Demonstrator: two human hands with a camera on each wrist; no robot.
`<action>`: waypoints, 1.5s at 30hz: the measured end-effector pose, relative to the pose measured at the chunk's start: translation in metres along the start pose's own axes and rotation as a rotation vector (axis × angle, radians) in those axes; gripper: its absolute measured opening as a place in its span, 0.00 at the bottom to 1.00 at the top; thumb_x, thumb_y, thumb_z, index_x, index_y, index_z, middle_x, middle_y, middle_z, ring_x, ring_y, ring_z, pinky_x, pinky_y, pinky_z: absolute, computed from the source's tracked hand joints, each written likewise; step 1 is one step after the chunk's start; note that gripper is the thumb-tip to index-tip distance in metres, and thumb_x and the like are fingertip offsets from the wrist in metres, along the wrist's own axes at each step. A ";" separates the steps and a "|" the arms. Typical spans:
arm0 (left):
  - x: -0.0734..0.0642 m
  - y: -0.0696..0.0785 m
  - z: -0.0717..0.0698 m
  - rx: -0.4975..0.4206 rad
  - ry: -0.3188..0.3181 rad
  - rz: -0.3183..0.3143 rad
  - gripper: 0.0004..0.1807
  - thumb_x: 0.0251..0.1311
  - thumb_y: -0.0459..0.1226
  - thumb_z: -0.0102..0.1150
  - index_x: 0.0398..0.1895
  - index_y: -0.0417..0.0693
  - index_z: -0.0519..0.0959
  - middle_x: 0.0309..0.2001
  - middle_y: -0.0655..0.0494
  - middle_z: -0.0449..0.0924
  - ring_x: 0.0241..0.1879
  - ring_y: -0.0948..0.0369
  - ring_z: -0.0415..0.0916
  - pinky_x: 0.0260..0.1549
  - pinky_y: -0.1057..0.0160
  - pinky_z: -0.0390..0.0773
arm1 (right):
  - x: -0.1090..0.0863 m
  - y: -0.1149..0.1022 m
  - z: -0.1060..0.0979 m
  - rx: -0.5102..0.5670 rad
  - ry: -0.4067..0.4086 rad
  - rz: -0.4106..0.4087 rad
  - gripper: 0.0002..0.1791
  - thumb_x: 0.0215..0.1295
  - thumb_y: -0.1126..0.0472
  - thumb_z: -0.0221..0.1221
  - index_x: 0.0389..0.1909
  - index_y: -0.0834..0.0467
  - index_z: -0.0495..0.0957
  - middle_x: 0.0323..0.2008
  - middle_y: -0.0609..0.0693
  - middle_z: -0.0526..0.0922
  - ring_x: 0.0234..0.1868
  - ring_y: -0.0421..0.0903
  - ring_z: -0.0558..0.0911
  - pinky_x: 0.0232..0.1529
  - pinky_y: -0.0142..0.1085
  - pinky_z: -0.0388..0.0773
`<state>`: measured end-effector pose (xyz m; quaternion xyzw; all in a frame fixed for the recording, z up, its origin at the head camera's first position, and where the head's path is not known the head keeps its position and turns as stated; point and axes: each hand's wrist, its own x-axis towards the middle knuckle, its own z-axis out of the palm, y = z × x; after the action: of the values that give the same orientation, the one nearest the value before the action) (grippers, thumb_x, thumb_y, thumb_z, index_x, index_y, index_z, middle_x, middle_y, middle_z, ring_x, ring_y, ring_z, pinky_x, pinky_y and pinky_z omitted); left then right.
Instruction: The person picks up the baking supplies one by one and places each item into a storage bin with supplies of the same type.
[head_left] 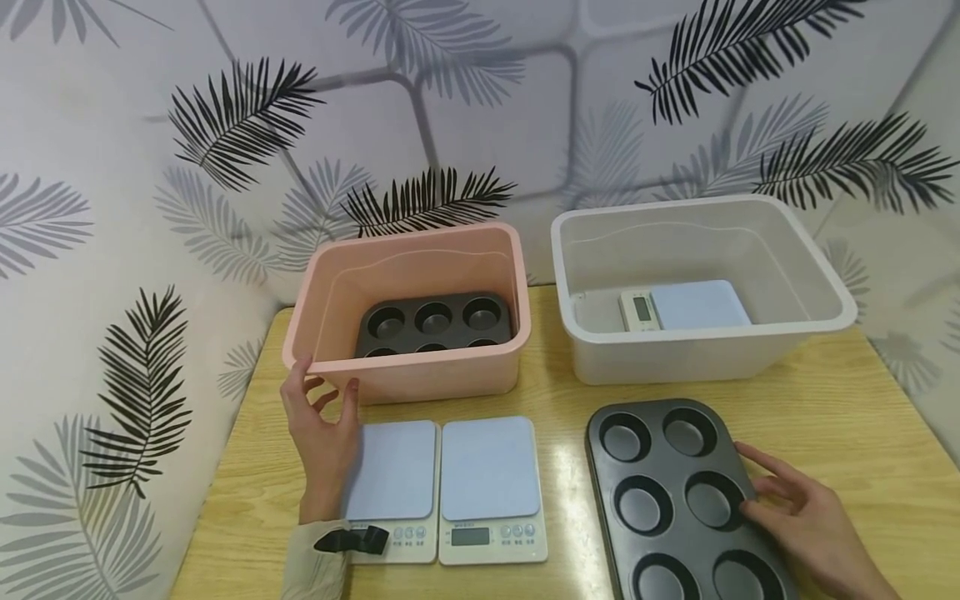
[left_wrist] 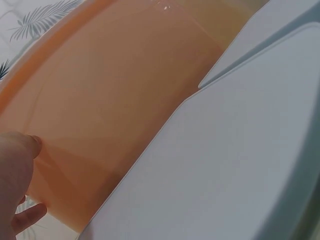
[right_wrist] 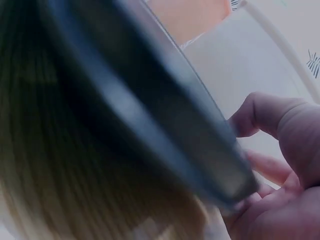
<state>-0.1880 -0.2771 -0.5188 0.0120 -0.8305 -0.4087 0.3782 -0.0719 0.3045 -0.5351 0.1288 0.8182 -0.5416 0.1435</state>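
Observation:
My left hand (head_left: pixel 326 433) holds the front left corner of a pink plastic bin (head_left: pixel 442 382). Its thumb lies on the front wall, also seen in the left wrist view, and other fingers are at the corner. Inside that bin lies a dark muffin pan (head_left: pixel 411 320). With my right hand (head_left: pixel 813 518) I grip the right edge of a second dark muffin pan (head_left: pixel 658 460), thumb on top. The right wrist view shows this pan (right_wrist: pixel 150 100) blurred, its side above the wooden table; whether it is fully off the table I cannot tell.
Two kitchen scales, a left one (head_left: pixel 393 471) partly behind my left wrist and a right one (head_left: pixel 490 468), lie side by side before the pink bin. A white bin (head_left: pixel 667 362) at the back right holds another scale (head_left: pixel 699 305). Leaf-patterned wall covering (head_left: pixel 487 117) rises behind the table (head_left: pixel 558 392).

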 end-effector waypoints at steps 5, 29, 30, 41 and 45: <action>0.000 0.000 0.000 0.003 0.005 0.000 0.37 0.70 0.32 0.70 0.79 0.48 0.66 0.69 0.35 0.71 0.58 0.45 0.80 0.54 0.82 0.78 | -0.002 -0.004 0.000 0.026 0.008 -0.036 0.44 0.73 0.67 0.68 0.86 0.52 0.62 0.44 0.36 0.91 0.41 0.39 0.91 0.42 0.34 0.90; 0.000 0.001 0.000 0.009 -0.011 -0.025 0.38 0.70 0.34 0.71 0.80 0.48 0.65 0.71 0.36 0.70 0.60 0.46 0.80 0.54 0.82 0.77 | -0.024 -0.047 -0.014 0.130 -0.061 -0.232 0.44 0.74 0.72 0.65 0.86 0.48 0.63 0.51 0.36 0.88 0.45 0.47 0.95 0.39 0.41 0.93; 0.000 0.001 0.000 0.010 -0.011 -0.025 0.38 0.70 0.34 0.71 0.80 0.48 0.65 0.71 0.36 0.70 0.60 0.46 0.80 0.54 0.82 0.77 | -0.025 -0.049 -0.014 0.136 -0.065 -0.250 0.44 0.74 0.73 0.65 0.86 0.49 0.63 0.51 0.37 0.89 0.45 0.47 0.95 0.39 0.41 0.93; 0.002 0.003 -0.002 0.004 -0.029 -0.021 0.38 0.71 0.34 0.71 0.80 0.48 0.64 0.71 0.37 0.71 0.60 0.47 0.79 0.55 0.83 0.76 | -0.023 -0.069 -0.011 0.351 -0.183 -0.524 0.45 0.69 0.87 0.55 0.85 0.62 0.60 0.56 0.46 0.90 0.43 0.52 0.95 0.34 0.47 0.91; 0.001 0.003 -0.002 0.001 -0.031 -0.022 0.38 0.71 0.34 0.71 0.80 0.49 0.65 0.71 0.37 0.71 0.61 0.46 0.79 0.55 0.83 0.76 | -0.019 -0.084 -0.011 0.377 -0.208 -0.608 0.45 0.67 0.90 0.53 0.85 0.66 0.59 0.57 0.48 0.89 0.44 0.52 0.95 0.32 0.46 0.91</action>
<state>-0.1869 -0.2772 -0.5154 0.0150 -0.8363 -0.4125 0.3609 -0.0862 0.2820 -0.4526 -0.1516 0.6859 -0.7110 0.0325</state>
